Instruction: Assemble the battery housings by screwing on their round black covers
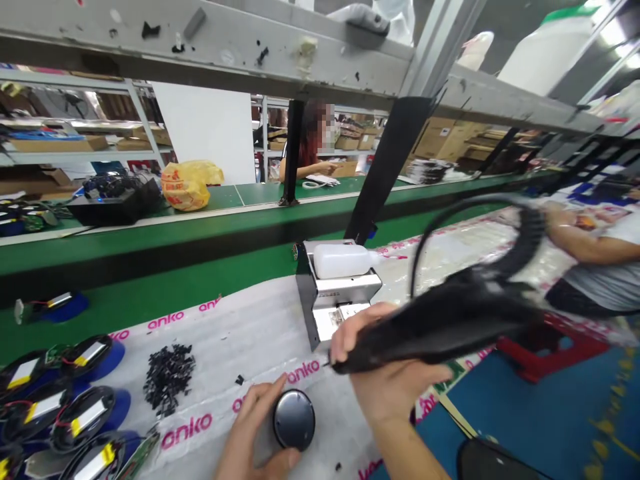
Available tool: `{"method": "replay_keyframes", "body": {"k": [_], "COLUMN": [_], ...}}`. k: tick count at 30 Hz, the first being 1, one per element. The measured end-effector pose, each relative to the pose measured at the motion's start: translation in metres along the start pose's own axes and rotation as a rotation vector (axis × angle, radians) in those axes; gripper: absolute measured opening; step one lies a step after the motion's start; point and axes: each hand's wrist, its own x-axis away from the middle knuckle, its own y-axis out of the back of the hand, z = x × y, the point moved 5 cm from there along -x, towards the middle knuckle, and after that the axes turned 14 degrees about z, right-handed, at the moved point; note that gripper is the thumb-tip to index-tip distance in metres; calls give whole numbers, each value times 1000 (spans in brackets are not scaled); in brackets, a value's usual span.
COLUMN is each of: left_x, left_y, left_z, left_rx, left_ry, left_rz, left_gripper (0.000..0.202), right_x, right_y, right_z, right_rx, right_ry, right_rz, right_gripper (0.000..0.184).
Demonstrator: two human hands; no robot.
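Observation:
My left hand [250, 433] rests on the white foam sheet and pinches a round dark disc-shaped part [294, 420] between thumb and fingers. My right hand [387, 373] is wrapped round the handle of a black corded hand tool [450, 320], whose thin tip points left just above the disc. The tool's black cable [520, 227] loops up to the right. Behind the hands stands a small metal box device [335, 300] with a white plastic bottle [345, 260] lying on top.
A pile of small black parts [167, 377] lies left of the disc. Blue-and-black assemblies with batteries [60, 407] fill the near left. A green conveyor belt [150, 267] runs behind. One person sits across the line [313, 147]; another person's arm [585, 243] is at right.

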Motion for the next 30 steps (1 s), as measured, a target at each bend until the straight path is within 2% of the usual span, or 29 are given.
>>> {"method": "replay_keyframes", "body": {"k": [2, 4, 6, 10, 12, 14, 18, 21, 25, 30], "left_x": [3, 6, 6, 4, 4, 4, 6, 7, 5, 0], "left_y": [0, -5, -10, -17, -19, -21, -22, -21, -21, -19], "left_z": [8, 14, 16, 18, 19, 17, 7, 2, -1, -12], "left_rx": [103, 215, 242, 84, 78, 100, 87, 83, 78, 124], "left_ry": [27, 38, 22, 87, 131, 128, 77, 77, 113, 69], "left_rz": [24, 45, 27, -150, -200, -186, -123, -112, -104, -61], "left_gripper": [63, 59, 63, 75, 71, 64, 59, 61, 65, 63], "right_x": [-20, -35, -44, -39, -25, -9, 12, 11, 5, 7], "right_y": [20, 35, 43, 44, 34, 16, -25, -47, -57, -62], "right_z": [13, 18, 11, -4, -3, 2, 15, 8, -9, -16], "right_rx": [53, 128, 156, 138, 96, 7, -158, -195, -135, -68], "right_ry": [129, 200, 175, 14, -67, -127, -39, 3, -42, -79], "right_rz": [-100, -184, -196, -104, -38, 65, 120, 154, 188, 237], "right_gripper": [75, 75, 74, 72, 73, 71, 67, 66, 67, 68]}}
